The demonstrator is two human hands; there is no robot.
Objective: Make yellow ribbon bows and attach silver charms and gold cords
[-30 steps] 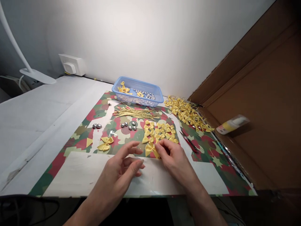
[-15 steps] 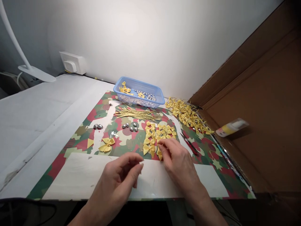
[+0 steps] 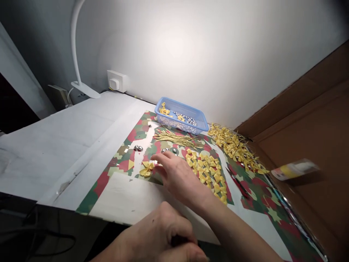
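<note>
My right hand [image 3: 177, 174] reaches across the mat, its fingertips beside a loose yellow ribbon bow [image 3: 146, 170]. Thumb and forefinger are apart, and no object shows between them. Close to the camera, my left hand [image 3: 160, 236] is curled, thumb against the fingers; whatever it may hold is hidden. Rows of small yellow bows [image 3: 217, 177] lie just right of my right hand. Beyond its fingers are silver beads [image 3: 175, 150], partly covered, and another pair of silver beads [image 3: 138, 148] lies farther left. A yellow ribbon piece [image 3: 131, 165] rests left of the loose bow.
Behind lies a bundle of gold-coloured ties [image 3: 177, 139]. A blue basket [image 3: 203, 125] of beads and bows stands by the wall. At right are a heap of tied bows [image 3: 231, 143], dark scissors or tweezers [image 3: 238, 183], a bottle [image 3: 291, 170] and cardboard [image 3: 308, 116].
My right hand has moved left from the rows of bows to the single loose bow. My left hand has drawn back and down toward the camera. The view has turned left.
</note>
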